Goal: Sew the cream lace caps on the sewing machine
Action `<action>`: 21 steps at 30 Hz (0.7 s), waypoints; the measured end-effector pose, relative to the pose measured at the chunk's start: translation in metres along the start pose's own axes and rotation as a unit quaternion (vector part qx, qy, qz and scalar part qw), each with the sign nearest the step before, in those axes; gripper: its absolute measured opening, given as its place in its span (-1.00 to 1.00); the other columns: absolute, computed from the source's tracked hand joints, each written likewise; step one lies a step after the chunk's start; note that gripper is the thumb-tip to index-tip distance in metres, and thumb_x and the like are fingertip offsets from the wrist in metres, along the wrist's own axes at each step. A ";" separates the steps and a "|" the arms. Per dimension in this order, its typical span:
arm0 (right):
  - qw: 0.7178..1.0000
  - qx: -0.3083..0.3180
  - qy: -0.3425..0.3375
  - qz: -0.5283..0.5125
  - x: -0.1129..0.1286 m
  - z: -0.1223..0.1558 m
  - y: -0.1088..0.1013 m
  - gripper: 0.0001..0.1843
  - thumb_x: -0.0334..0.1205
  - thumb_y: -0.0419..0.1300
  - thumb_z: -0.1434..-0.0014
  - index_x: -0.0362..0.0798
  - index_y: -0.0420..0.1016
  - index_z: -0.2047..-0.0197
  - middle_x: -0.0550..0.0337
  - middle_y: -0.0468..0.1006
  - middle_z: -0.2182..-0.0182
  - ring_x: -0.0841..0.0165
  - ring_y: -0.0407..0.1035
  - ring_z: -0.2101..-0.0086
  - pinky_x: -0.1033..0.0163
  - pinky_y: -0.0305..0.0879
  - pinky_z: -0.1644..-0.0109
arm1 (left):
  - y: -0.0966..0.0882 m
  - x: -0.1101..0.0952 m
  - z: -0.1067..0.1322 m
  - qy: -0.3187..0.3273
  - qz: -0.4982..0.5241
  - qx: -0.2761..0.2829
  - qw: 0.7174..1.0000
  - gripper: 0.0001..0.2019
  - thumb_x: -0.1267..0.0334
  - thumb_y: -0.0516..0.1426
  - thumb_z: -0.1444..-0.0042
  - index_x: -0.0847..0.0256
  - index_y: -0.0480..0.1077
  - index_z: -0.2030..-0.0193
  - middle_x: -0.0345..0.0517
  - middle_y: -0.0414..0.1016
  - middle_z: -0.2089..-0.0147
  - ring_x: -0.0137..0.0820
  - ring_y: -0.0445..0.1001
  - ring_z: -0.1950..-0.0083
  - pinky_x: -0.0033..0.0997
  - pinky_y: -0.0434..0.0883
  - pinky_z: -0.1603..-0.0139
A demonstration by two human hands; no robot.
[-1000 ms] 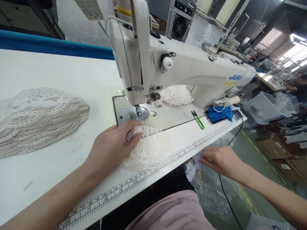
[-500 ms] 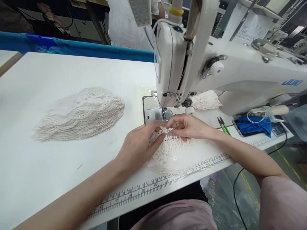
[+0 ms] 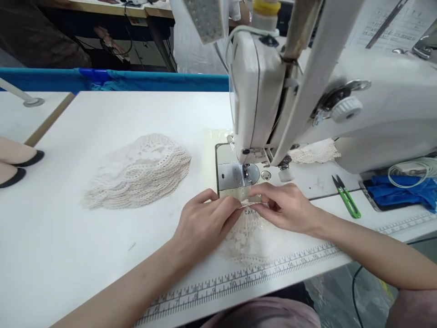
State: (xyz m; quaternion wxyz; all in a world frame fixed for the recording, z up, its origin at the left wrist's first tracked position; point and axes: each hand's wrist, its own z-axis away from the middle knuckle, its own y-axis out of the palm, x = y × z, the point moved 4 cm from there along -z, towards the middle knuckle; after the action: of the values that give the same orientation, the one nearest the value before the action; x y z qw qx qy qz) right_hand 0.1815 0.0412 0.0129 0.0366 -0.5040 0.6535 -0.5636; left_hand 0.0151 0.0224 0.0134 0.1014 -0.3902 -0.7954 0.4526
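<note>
Both my hands pinch the top edge of a cream lace piece [image 3: 247,237] lying on the white table just in front of the sewing machine's needle plate [image 3: 235,175]. My left hand [image 3: 205,223] grips the edge from the left with fingers closed. My right hand [image 3: 285,207] grips it from the right, thumb and fingers pressed together. The presser foot [image 3: 245,172] stands a little beyond my fingertips. The white sewing machine [image 3: 341,105] looms above.
A stack of cream lace pieces [image 3: 139,171] lies to the left on the table. Green thread snips [image 3: 346,197] and a blue cloth [image 3: 399,191] sit at the right. Another lace piece [image 3: 316,152] rests under the machine arm. A ruler strip [image 3: 246,278] runs along the front edge.
My right hand came up from below the table edge to the lace piece and now pinches it beside my left hand. The view has swung left and closer to the needle.
</note>
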 end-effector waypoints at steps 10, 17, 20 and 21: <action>0.998 0.036 -0.046 0.035 0.004 0.003 0.000 -0.79 -0.34 0.01 -0.23 -0.06 0.33 0.06 0.44 0.40 0.62 0.54 0.12 0.68 0.39 0.03 0.58 | -0.001 -0.003 -0.001 0.032 0.008 -0.011 0.999 -0.87 0.41 0.05 -0.24 0.13 0.29 0.32 -0.39 0.44 0.56 -0.52 0.28 0.60 -0.47 0.33 0.44; 0.987 -0.045 -0.123 0.093 0.009 0.002 -0.004 -0.86 -0.42 0.05 -0.25 -0.10 0.42 0.17 0.40 0.49 0.58 0.57 0.25 0.63 0.39 0.06 0.62 | -0.002 -0.004 0.001 0.068 -0.002 -0.029 0.997 -0.92 0.44 0.07 -0.24 0.17 0.29 0.22 -0.38 0.46 0.52 -0.54 0.25 0.60 -0.45 0.35 0.41; 0.960 -0.125 -0.193 0.157 0.014 0.005 -0.008 -0.90 -0.44 0.13 -0.24 -0.13 0.46 0.24 0.43 0.45 0.63 0.59 0.21 0.64 0.39 0.07 0.63 | -0.003 -0.005 0.001 0.061 0.014 -0.049 0.997 -0.91 0.43 0.10 -0.22 0.22 0.29 0.16 -0.40 0.39 0.58 -0.54 0.22 0.63 -0.47 0.32 0.45; 0.947 -0.142 -0.222 0.182 0.016 0.007 -0.009 -0.91 -0.45 0.16 -0.22 -0.13 0.48 0.26 0.43 0.42 0.64 0.59 0.19 0.64 0.39 0.05 0.64 | -0.003 -0.006 0.000 0.047 0.026 -0.045 0.998 -0.91 0.43 0.08 -0.23 0.23 0.28 0.14 -0.41 0.37 0.59 -0.53 0.23 0.62 -0.48 0.32 0.46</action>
State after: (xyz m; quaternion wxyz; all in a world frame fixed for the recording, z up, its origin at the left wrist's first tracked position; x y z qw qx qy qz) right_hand 0.1830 0.0263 0.0257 0.2110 -0.4885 0.7827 -0.3228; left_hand 0.0173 0.0173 0.0166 0.1093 -0.4354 -0.7992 0.3996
